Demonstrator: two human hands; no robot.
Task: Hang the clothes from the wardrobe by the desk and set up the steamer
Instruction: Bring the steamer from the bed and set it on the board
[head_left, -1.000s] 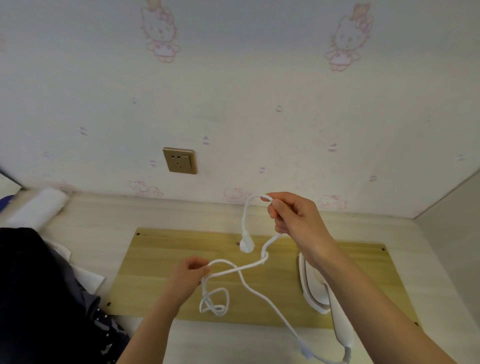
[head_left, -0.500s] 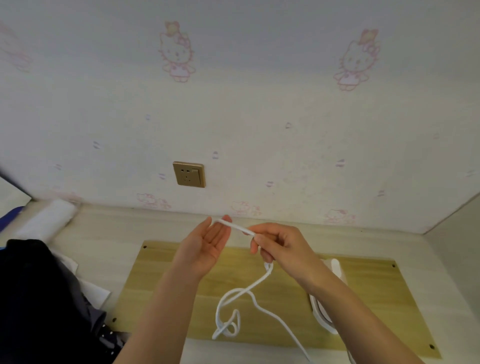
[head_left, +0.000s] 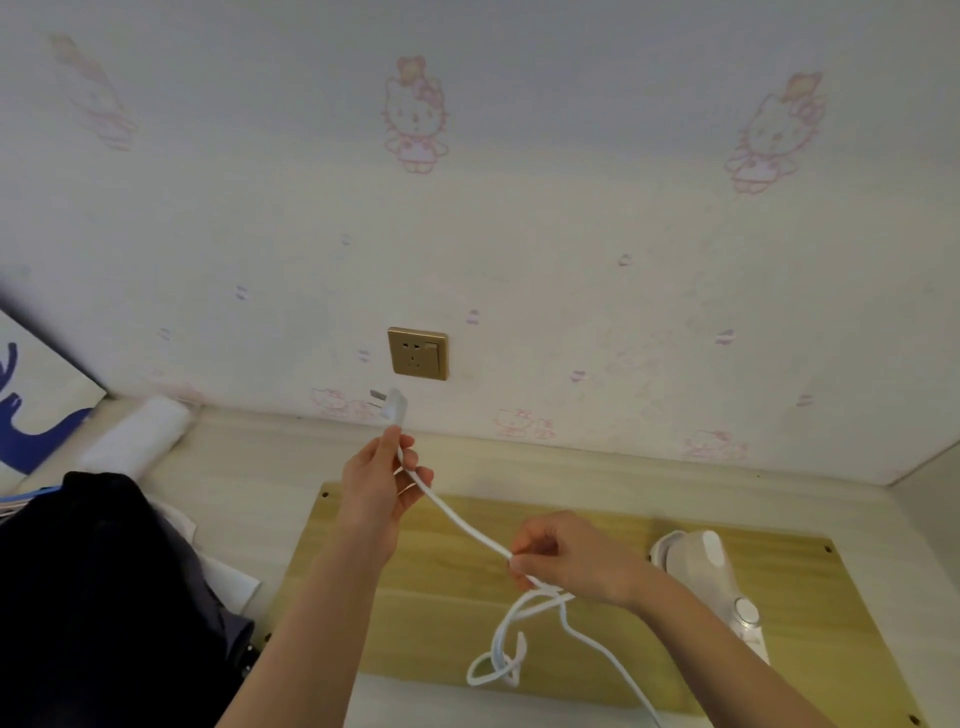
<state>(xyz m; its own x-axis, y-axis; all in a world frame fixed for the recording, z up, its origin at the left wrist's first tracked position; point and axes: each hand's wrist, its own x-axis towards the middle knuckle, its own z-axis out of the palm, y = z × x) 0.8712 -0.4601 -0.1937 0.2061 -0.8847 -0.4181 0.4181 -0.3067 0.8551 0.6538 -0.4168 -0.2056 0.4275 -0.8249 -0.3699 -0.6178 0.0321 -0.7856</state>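
Observation:
The white handheld steamer (head_left: 712, 577) lies on a light wooden board (head_left: 415, 587) on the desk, at the right. Its white cord (head_left: 462, 525) runs up from a loose tangle near the board's front edge. My left hand (head_left: 379, 488) grips the cord just below the white plug (head_left: 393, 407), which points up and left, a little below the gold wall socket (head_left: 418, 353). My right hand (head_left: 566, 558) pinches the cord lower down, above the board, so the stretch between both hands is taut. Dark clothes (head_left: 104, 587) lie heaped at the left.
A white roll (head_left: 137, 436) lies at the back left by the wall. White paper (head_left: 228, 582) pokes out from under the dark clothes. A white panel with a blue figure (head_left: 31, 405) leans at the far left. A side wall (head_left: 930, 499) closes the desk on the right.
My left hand has slid up the cord to just below the plug and raised it toward the socket. My right hand dropped lower along the cord. The view has tilted up the wall.

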